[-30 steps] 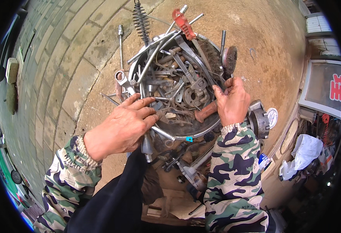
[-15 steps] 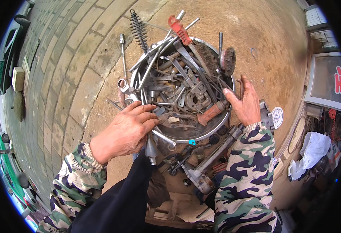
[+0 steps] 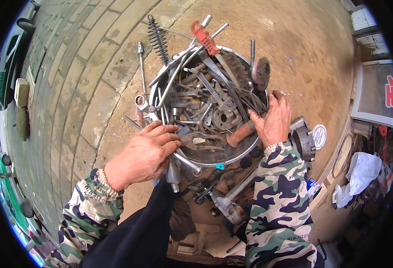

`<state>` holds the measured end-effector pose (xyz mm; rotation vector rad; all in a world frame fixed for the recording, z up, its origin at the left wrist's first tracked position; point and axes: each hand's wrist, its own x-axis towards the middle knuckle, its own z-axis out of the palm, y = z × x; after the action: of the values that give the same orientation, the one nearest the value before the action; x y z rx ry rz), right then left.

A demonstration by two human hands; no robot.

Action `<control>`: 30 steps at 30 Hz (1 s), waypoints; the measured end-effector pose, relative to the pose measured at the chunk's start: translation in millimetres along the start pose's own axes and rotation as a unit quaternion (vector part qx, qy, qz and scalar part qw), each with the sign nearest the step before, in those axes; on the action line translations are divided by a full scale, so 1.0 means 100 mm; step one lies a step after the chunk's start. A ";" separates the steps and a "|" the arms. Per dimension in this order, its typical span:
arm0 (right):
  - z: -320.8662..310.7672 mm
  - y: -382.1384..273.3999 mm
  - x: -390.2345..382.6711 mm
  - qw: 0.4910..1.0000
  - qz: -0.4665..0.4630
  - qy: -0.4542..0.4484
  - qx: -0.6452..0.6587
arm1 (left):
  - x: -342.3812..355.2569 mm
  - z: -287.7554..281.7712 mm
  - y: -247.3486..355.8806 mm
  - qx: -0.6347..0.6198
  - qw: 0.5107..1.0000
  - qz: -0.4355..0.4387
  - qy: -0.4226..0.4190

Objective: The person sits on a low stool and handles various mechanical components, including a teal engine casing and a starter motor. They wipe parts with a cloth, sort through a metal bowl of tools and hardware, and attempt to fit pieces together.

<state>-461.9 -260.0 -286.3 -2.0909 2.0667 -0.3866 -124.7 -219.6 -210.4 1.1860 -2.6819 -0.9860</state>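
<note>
A round metal basin full of worn hand tools stands in front of me. My left hand lies over its left front rim, fingers bent and close together, thumb hidden underneath. A silver cone-ended tool juts out below that hand. On the right side, my right hand straddles the rim, thumb inside and fingers outside. Its thumb is beside a rusty-brown handle lying in the basin. Among the tools are a red-handled wire brush, a round brush and a flanged metal part.
A black coil spring and a socket bar lean out at the far left. Metal machine parts lie on the ground near my legs. A white bag sits to the right, below a framed panel. Parked vehicles line the left.
My right hand has come down and inward onto the basin's right rim. My left hand stays almost where it was. The view has shifted slightly.
</note>
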 end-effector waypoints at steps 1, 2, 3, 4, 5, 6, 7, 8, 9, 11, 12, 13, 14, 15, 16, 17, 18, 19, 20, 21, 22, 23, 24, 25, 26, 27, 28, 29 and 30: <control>0.03 -0.05 -0.04 1.000 0.007 0.010 0.001 | -0.01 0.00 0.00 -0.001 1.000 0.001 0.000; 0.02 -0.11 -0.08 1.000 -0.002 0.008 -0.006 | -0.01 0.01 -0.01 -0.005 1.000 0.005 -0.001; 0.04 -0.13 -0.09 1.000 -0.002 0.013 -0.003 | -0.02 0.01 -0.01 -0.003 1.000 0.004 0.000; 0.08 -0.15 -0.10 1.000 -0.002 0.019 0.000 | -0.03 0.01 -0.01 -0.001 1.000 0.003 0.002; 0.09 -0.15 -0.10 1.000 -0.002 0.025 0.002 | -0.03 0.01 -0.01 0.001 1.000 0.004 0.004; 0.08 -0.16 -0.07 1.000 0.004 0.022 0.010 | -0.04 0.02 -0.01 -0.001 1.000 0.003 0.003; 0.06 -0.17 -0.05 1.000 0.014 0.012 0.010 | -0.04 0.02 -0.01 -0.002 1.000 0.003 0.002; 0.03 -0.17 -0.01 1.000 0.024 0.002 0.010 | -0.03 0.02 -0.01 -0.004 1.000 0.002 0.000; 0.02 -0.17 0.01 0.999 0.034 -0.008 0.009 | -0.02 0.01 -0.01 -0.003 1.000 0.003 0.000; 0.12 -0.28 -0.04 0.995 -0.029 0.053 -0.085 | -0.04 0.02 0.00 -0.003 1.000 -0.005 -0.002; 0.05 -0.39 -0.09 0.997 -0.043 0.026 -0.065 | -0.03 0.03 0.00 -0.003 1.000 -0.005 0.001; 0.00 -0.55 -0.14 0.996 0.041 -0.084 0.007 | -0.04 0.03 0.00 -0.003 1.000 -0.004 0.004; 0.01 -0.63 -0.20 0.996 0.010 -0.086 -0.011 | -0.03 0.03 0.00 -0.001 1.000 0.001 0.008; 0.00 -0.70 -0.26 0.996 0.023 -0.087 -0.008 | 0.02 0.03 0.01 -0.004 1.000 0.010 0.011; -0.04 -0.77 -0.31 0.996 0.033 -0.080 -0.025 | 0.07 0.02 0.02 -0.008 1.000 0.020 0.013; 0.06 -0.97 -0.35 0.996 0.016 -0.089 -0.014 | -0.06 0.05 0.02 -0.001 1.000 -0.010 0.013; -0.04 -1.09 -0.37 0.995 0.017 -0.093 -0.004 | -0.06 0.02 0.04 0.005 1.000 -0.002 0.018; -0.06 -1.21 -0.40 0.995 0.017 -0.099 0.009 | -0.06 0.03 0.04 0.002 1.000 -0.004 0.019; 0.04 -1.31 -0.48 0.997 0.014 -0.069 0.023 | -0.04 0.03 0.04 0.000 1.000 -0.004 0.020; 0.09 -1.43 -0.53 0.998 0.013 -0.042 0.041 | -0.03 0.03 0.04 -0.003 1.000 -0.004 0.021; 0.04 -1.46 -0.55 0.998 0.023 -0.032 0.049 | 0.04 0.03 0.05 -0.005 1.000 0.009 0.017; 0.11 -1.54 -0.60 0.997 0.017 -0.033 0.074 | 0.01 0.04 0.03 0.002 1.000 0.003 0.009; 0.22 -1.61 -0.64 0.995 0.015 -0.020 0.101 | -0.01 0.05 0.02 0.008 1.000 -0.003 0.001; 0.30 -1.65 -0.68 0.992 0.018 -0.007 0.122 | -0.01 0.04 0.02 0.011 1.000 -0.002 -0.008; 0.36 -1.69 -0.70 0.990 0.009 0.013 0.142 | -0.02 0.03 0.02 0.014 1.000 -0.002 -0.008; 0.39 -1.68 -0.73 0.982 0.014 -0.007 0.189 | -0.02 0.03 0.02 0.017 1.000 -0.003 -0.008; 0.33 -1.64 -0.71 0.979 0.006 -0.031 0.203 | -0.02 0.04 0.00 0.019 1.000 -0.002 -0.006; 0.24 -1.58 -0.69 0.974 -0.006 -0.057 0.220 | -0.03 0.05 -0.01 0.022 1.000 -0.001 -0.001; 0.20 -1.52 -0.69 0.970 -0.016 -0.077 0.229 | -0.05 0.06 -0.01 0.024 1.000 -0.003 0.005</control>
<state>-311.1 -188.9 -263.3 -1.8132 1.6628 -0.6180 -122.6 -213.6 -214.8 1.2037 -2.7105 -0.9187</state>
